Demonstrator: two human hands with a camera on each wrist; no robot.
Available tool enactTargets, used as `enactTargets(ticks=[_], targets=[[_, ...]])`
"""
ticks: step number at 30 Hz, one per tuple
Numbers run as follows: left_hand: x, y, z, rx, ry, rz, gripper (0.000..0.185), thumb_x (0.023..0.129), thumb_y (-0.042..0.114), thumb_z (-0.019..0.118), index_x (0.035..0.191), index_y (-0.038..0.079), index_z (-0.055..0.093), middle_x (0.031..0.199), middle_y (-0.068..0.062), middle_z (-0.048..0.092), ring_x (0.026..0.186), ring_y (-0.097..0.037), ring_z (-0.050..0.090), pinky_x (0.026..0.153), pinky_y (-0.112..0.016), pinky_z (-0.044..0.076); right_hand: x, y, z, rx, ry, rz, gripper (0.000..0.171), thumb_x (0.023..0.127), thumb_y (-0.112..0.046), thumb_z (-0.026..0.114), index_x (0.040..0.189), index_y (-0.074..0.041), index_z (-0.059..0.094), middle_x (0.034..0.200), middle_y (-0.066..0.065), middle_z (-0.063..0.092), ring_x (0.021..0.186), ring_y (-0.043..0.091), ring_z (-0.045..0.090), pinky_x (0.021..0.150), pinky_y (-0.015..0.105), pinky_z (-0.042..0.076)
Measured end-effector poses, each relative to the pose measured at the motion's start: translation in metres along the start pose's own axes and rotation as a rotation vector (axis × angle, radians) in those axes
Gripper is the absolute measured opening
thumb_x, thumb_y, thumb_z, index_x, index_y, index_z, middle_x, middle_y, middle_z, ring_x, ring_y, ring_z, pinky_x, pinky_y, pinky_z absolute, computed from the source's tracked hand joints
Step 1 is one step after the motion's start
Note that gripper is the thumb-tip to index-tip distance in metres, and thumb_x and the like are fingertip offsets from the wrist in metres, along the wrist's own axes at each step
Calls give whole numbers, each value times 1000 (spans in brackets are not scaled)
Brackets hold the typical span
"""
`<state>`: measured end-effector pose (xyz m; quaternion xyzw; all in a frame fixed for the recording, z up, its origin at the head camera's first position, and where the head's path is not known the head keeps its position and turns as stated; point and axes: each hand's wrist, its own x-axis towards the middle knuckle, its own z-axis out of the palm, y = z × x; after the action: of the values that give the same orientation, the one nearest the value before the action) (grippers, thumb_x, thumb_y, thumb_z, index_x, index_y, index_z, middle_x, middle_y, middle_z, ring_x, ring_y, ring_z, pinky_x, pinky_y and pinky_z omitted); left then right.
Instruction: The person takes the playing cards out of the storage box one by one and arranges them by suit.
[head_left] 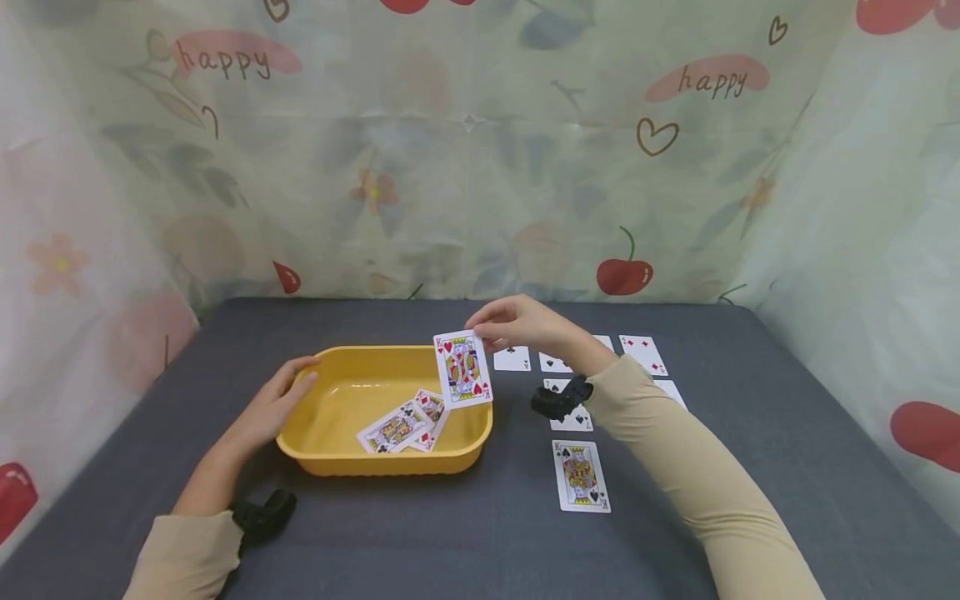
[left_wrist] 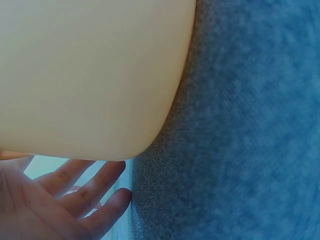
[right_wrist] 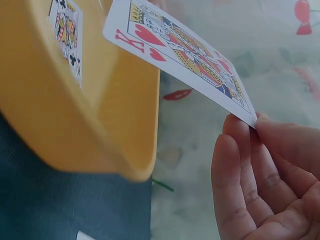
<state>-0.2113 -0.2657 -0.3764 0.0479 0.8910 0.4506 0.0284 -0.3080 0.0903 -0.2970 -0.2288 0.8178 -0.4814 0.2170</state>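
My right hand (head_left: 521,321) pinches the king of hearts (head_left: 462,369) by a corner between thumb and fingertips, face showing, over the right end of a yellow plastic tub (head_left: 384,465). In the right wrist view the card (right_wrist: 185,55) slants up above the tub's rim. Inside the tub lie the king of clubs (head_left: 393,429) and, partly under it, the king of diamonds (head_left: 431,408). My left hand (head_left: 266,406) holds the tub's left rim, thumb over the edge. From the left wrist view, its fingers (left_wrist: 92,192) extend down outside the tub wall.
Right of the tub, the king of spades (head_left: 581,475) lies face up on the dark cloth (head_left: 420,533). Behind it are a seven of spades (head_left: 573,423) and a row with a diamond card (head_left: 642,355), partly hidden by my right arm. A patterned curtain (head_left: 465,208) closes off the back.
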Motion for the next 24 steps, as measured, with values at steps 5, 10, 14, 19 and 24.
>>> enactTargets(ticks=[5, 10, 14, 19, 24], targets=[[-1, 1, 0, 1, -1, 4, 60, 101, 43, 31, 144, 2, 24, 151, -27, 18, 136, -45, 23, 106, -61, 24, -10, 9, -11, 26, 31, 17, 26, 92, -19, 59, 115, -6, 63, 107, 11, 66, 91, 22, 64, 86, 37, 52], [-1, 1, 0, 2, -2, 4, 59, 101, 42, 31, 144, 2, 24, 151, -27, 18, 136, -45, 23, 105, -61, 24, -20, 17, -20, 32, 82, 27, 27, 92, -19, 60, 115, -6, 61, 111, 12, 64, 95, 20, 64, 94, 40, 49], [-1, 1, -1, -1, -7, 1, 61, 101, 44, 31, 145, 3, 23, 151, -27, 18, 136, -44, 24, 105, -60, 25, -28, 26, -28, 25, 115, 42, 30, 91, -23, 61, 115, -6, 60, 111, 11, 62, 97, 19, 62, 95, 39, 49], [-1, 1, -1, -1, -12, -3, 62, 100, 45, 30, 145, 3, 23, 152, -27, 18, 136, -45, 22, 105, -60, 25, -40, 40, -39, 46, 159, 57, 34, 90, -24, 62, 117, -4, 58, 107, 6, 63, 94, 14, 61, 92, 36, 51], [-1, 1, -1, 3, -8, -2, 62, 100, 46, 31, 145, 3, 23, 152, -27, 18, 136, -45, 22, 105, -61, 25, -53, 54, -52, 52, 211, 61, 39, 90, -26, 62, 119, -1, 56, 101, 2, 65, 89, 12, 61, 93, 36, 50]])
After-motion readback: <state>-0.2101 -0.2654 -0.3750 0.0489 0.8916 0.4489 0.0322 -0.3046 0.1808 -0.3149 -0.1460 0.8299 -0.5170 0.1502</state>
